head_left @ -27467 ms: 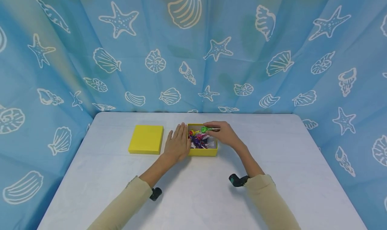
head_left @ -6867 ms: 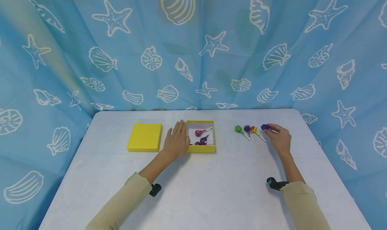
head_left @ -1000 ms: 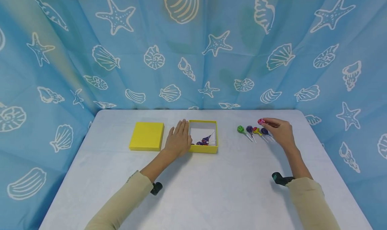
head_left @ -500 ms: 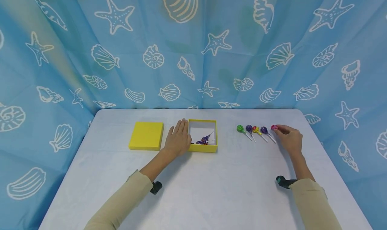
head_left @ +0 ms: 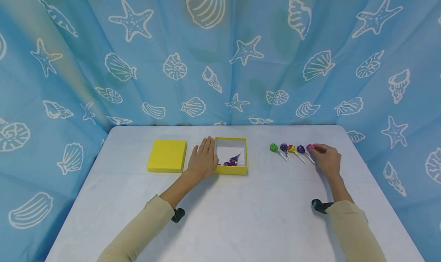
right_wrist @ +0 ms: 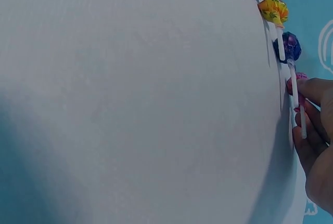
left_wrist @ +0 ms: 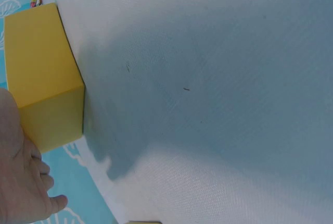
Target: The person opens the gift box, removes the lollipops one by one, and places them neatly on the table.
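Observation:
My right hand (head_left: 329,158) pinches a pink lollipop (head_left: 310,147) at the right end of a row on the table. To its left lie a dark purple lollipop (head_left: 301,149), a yellow-and-red one (right_wrist: 273,10), another purple one (head_left: 283,147) and a green one (head_left: 273,147), sticks pointing toward me. With fingers straight, my left hand (head_left: 202,160) lies against the left side of an uncovered yellow box (head_left: 231,170). Inside it, purple-wrapped lollipops (head_left: 231,161) sit near the front wall; the hand and that wall partly hide them.
The yellow lid (head_left: 167,155) lies left of my left hand. A white cloth covers the table (head_left: 241,216), and a blue curtain (head_left: 213,55) with shell prints hangs behind its far edge. Each wrist carries a small black camera.
Since the oldest frame, lollipops have gone from the box into a row at right. Within the last second the pink one came down at the row's right end, then shifted slightly left.

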`<state>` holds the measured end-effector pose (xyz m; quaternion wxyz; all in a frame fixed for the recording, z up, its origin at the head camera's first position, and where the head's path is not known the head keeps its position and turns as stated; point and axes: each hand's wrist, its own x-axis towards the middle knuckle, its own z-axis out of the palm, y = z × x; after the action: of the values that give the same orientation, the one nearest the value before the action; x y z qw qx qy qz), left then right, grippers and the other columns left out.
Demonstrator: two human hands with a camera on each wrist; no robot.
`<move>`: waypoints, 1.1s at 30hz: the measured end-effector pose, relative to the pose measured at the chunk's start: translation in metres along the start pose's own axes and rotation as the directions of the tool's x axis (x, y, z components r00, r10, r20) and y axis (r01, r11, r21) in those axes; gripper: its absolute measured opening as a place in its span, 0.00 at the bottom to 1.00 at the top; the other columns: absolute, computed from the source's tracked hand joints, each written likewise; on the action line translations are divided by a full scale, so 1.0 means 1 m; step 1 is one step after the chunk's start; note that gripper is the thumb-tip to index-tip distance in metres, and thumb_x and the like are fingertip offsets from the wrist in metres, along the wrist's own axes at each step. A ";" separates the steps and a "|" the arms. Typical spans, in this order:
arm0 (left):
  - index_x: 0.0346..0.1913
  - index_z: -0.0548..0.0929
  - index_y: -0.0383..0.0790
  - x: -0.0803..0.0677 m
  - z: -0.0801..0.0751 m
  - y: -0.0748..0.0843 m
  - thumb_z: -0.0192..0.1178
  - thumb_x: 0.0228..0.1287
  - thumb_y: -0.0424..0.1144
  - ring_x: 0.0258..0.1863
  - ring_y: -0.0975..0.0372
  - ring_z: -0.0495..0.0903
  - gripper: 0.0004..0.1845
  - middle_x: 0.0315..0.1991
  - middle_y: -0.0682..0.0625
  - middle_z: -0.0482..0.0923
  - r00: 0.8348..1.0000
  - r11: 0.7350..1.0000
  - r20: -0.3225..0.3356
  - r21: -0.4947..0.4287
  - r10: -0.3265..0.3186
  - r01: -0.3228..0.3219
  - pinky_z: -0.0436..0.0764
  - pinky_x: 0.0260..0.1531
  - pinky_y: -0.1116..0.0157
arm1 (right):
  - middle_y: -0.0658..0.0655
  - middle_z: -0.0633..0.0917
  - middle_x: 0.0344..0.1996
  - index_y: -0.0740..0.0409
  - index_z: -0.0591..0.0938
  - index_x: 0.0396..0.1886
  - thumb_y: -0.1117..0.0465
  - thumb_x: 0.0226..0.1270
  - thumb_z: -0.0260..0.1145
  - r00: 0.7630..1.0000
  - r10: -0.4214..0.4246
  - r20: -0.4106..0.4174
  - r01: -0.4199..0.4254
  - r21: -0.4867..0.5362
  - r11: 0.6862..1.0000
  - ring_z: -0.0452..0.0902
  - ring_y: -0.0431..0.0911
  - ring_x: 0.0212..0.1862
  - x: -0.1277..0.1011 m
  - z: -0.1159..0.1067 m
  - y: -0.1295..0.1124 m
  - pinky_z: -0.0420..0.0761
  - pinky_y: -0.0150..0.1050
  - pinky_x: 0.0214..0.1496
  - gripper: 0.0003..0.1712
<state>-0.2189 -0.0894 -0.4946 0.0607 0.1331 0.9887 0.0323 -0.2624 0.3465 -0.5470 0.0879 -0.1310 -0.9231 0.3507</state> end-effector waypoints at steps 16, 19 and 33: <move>0.79 0.44 0.33 0.000 0.003 -0.001 0.36 0.80 0.48 0.78 0.52 0.42 0.34 0.80 0.42 0.41 1.000 1.000 -0.015 -0.015 0.007 -0.007 0.49 0.73 0.49 | 0.70 0.83 0.49 0.68 0.79 0.60 0.57 0.75 0.61 0.999 0.030 0.023 -0.030 -0.004 1.000 0.78 0.62 0.51 0.002 0.003 -0.003 0.76 0.55 0.57 0.22; 0.79 0.45 0.33 0.001 0.003 -0.001 0.36 0.80 0.48 0.78 0.52 0.42 0.34 0.80 0.42 0.41 1.000 1.000 -0.020 -0.012 0.007 -0.007 0.49 0.73 0.49 | 0.70 0.83 0.50 0.68 0.78 0.60 0.57 0.75 0.62 0.999 0.040 0.019 -0.040 0.007 0.999 0.78 0.62 0.52 0.001 0.002 -0.004 0.76 0.56 0.58 0.23; 0.79 0.45 0.33 0.001 0.001 -0.001 0.37 0.80 0.48 0.78 0.52 0.42 0.34 0.80 0.42 0.42 1.000 1.000 -0.022 -0.015 0.010 -0.010 0.50 0.73 0.49 | 0.68 0.83 0.52 0.66 0.80 0.60 0.55 0.73 0.64 0.992 -0.052 -0.111 0.062 0.091 0.994 0.80 0.59 0.54 -0.002 -0.006 -0.016 0.80 0.46 0.56 0.23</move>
<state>-0.2195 -0.0902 -0.4962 0.0505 0.1371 0.9884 0.0417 -0.2618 0.3383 -0.5317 0.1539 -0.1189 -0.9027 0.3837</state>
